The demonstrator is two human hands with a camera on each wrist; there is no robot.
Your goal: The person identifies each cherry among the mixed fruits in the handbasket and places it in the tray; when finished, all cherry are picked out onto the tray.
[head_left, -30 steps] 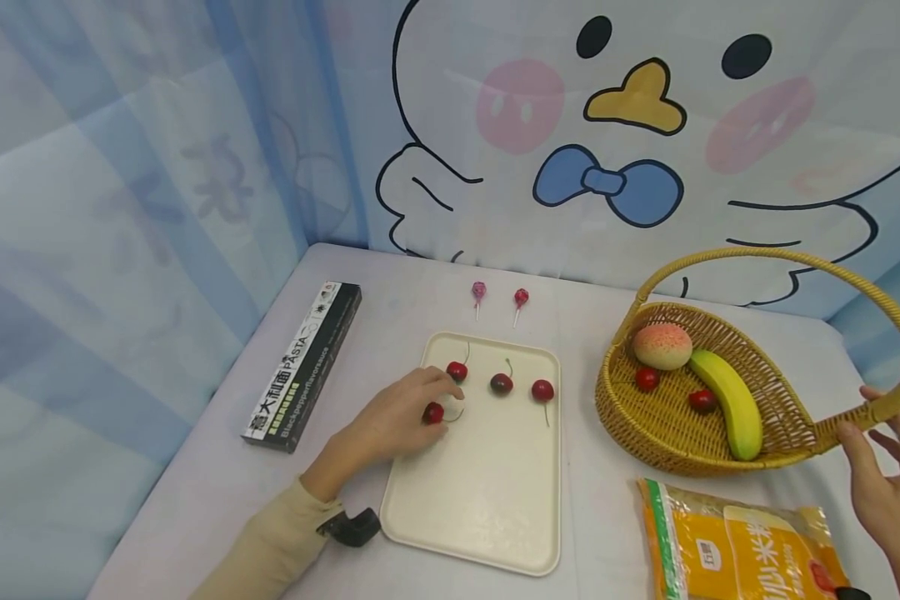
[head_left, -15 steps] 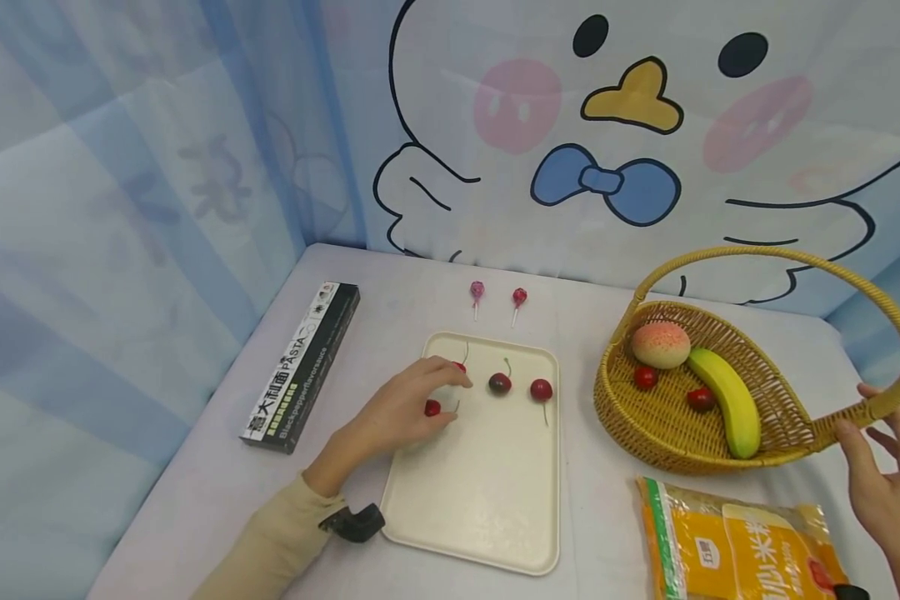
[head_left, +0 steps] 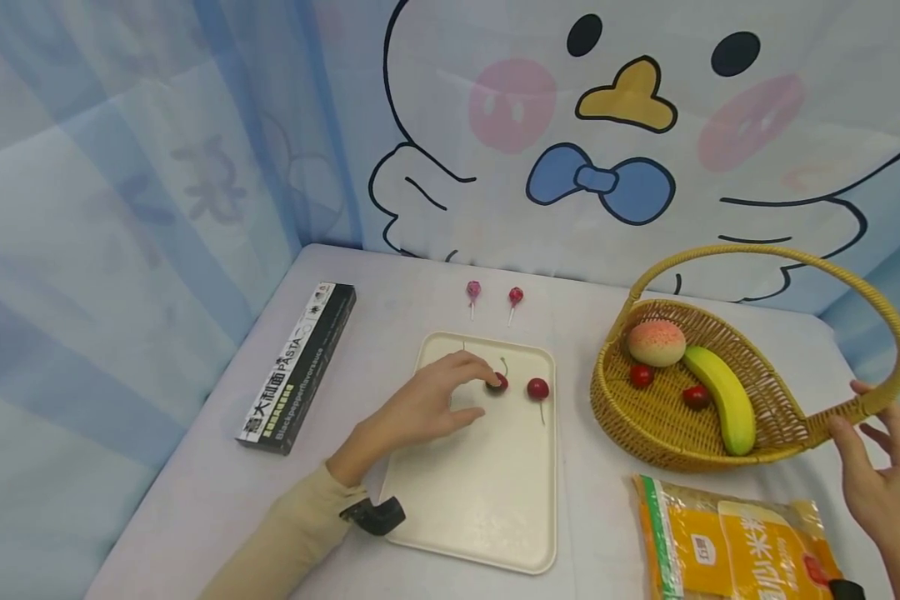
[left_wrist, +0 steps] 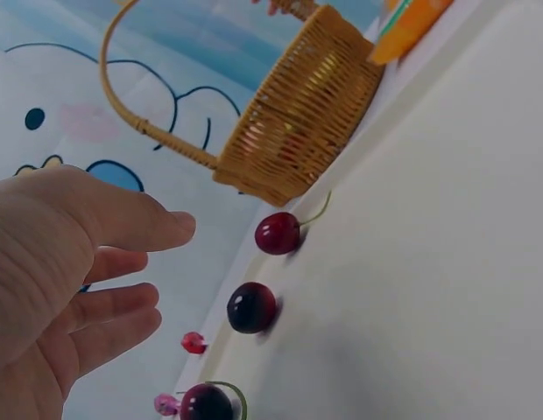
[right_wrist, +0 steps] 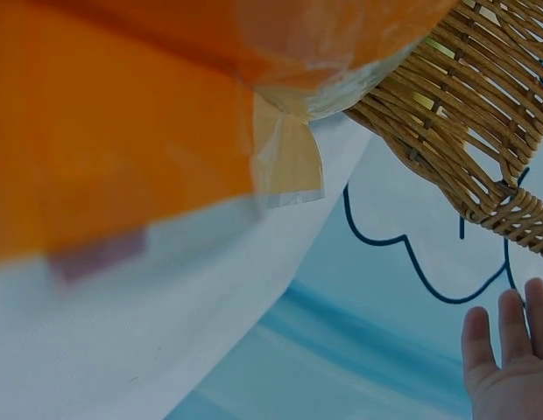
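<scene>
nearest the front edge of the table lies an orange rice bag [head_left: 735, 542] at the right front corner, and just beyond it the right hand [head_left: 881, 487] hovers with fingers loosely spread beside the near end of the wicker basket [head_left: 645, 433], by the foot of its handle; it holds nothing, and the head view does not settle whether a fingertip touches the handle. to the left, the cream tray [head_left: 480, 508] sits mid-table with its long axis running front to back. the left hand [head_left: 427, 404] lies over the tray's left half, fingers relaxed and parted, not closed on anything in the wrist view. the dark cherry [head_left: 497, 382] sits right at its fingertips, toward the tray's far right part, and the red cherry [head_left: 537, 388] lies a little further right, near the tray's right edge, its stem pointing toward the front. so both lie to the right of and slightly beyond the left hand, which is far nearer than the right. another cherry [left_wrist: 206, 402] shows by the hand in the wrist view. in the basket are a banana [head_left: 720, 398], a peach [head_left: 656, 342] and two small red fruits. a black pasta box [head_left: 297, 367] lies along the left edge, and two lollipops [head_left: 493, 297] rest toward the far edge.
</scene>
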